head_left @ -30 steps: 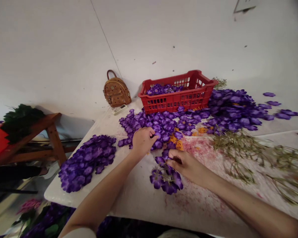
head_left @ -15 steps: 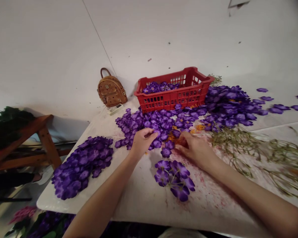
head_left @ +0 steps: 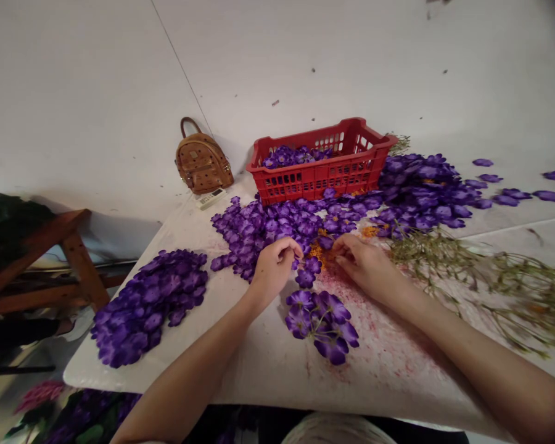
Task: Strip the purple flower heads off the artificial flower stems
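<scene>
Over the right edge of the middle heap of purple petals [head_left: 254, 231], my left hand [head_left: 278, 262] has thumb and fingertips pinched together; what they hold is too small to name. My right hand [head_left: 358, 262] is curled beside the small orange flower centres [head_left: 318, 251], its fingertips together, and anything between them is hidden. Two loose purple blossoms [head_left: 306, 275] lie between the hands. Nearer the front edge, a purple flower cluster [head_left: 326, 324] lies with its thin green stems upward. Green stems [head_left: 462, 265] are spread right of my right hand.
A red basket [head_left: 324, 176] with purple flowers stands behind the petals, beside another petal pile [head_left: 425, 188]. A layered petal pile [head_left: 152, 302] lies at the left. Near the wall are a brown backpack [head_left: 203, 163] and a small white device [head_left: 210, 198]. Left of the table stands a wooden frame [head_left: 81, 265].
My left hand has moved slightly right, and its fingertips have left the petal they were touching. My right hand has shifted slightly up, its fingers more closed. The view has tilted slightly.
</scene>
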### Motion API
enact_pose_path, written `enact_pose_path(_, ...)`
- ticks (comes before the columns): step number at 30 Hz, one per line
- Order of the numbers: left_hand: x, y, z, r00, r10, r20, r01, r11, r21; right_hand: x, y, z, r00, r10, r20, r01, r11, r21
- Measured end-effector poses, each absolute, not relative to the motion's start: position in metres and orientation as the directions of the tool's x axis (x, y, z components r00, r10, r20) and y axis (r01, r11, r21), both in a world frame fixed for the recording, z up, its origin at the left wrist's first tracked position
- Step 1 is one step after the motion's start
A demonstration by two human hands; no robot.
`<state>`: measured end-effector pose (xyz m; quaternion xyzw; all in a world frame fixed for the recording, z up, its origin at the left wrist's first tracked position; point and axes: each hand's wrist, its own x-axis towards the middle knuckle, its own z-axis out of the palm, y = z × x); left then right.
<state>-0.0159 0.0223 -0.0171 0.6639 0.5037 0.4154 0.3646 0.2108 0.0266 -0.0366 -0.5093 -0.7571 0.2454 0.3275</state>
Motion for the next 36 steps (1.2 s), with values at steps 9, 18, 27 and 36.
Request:
enact_pose_path(9, 0.012, 0.013, -0.014, 0.196, 0.972, 0.128, 0.277, -0.180, 0.944, 0.197, 0.014, -0.014, -0.198, 0.972, -0.123, -0.209, -0.165, -0.964)
enact_pose_path(18, 0.015, 0.009, -0.013, 0.150, 0.970, 0.194, 0.293, -0.230, 0.928, 0.194, 0.013, -0.027, -0.196, 0.958, 0.211, 0.113, 0.236, -0.965)
enact_pose_path(27, 0.009, 0.016, -0.013, 0.185, 0.982, 0.040, 0.152, -0.069, 0.986, 0.191, 0.011, -0.020, -0.288, 0.935, 0.208, 0.254, 0.284, -0.924)
enact_pose_path(36, 0.010, 0.016, -0.015, 0.189, 0.982, -0.003, 0.092, -0.015, 0.996, 0.193, 0.012, -0.022, -0.241, 0.930, 0.277, 0.321, 0.346, -0.882)
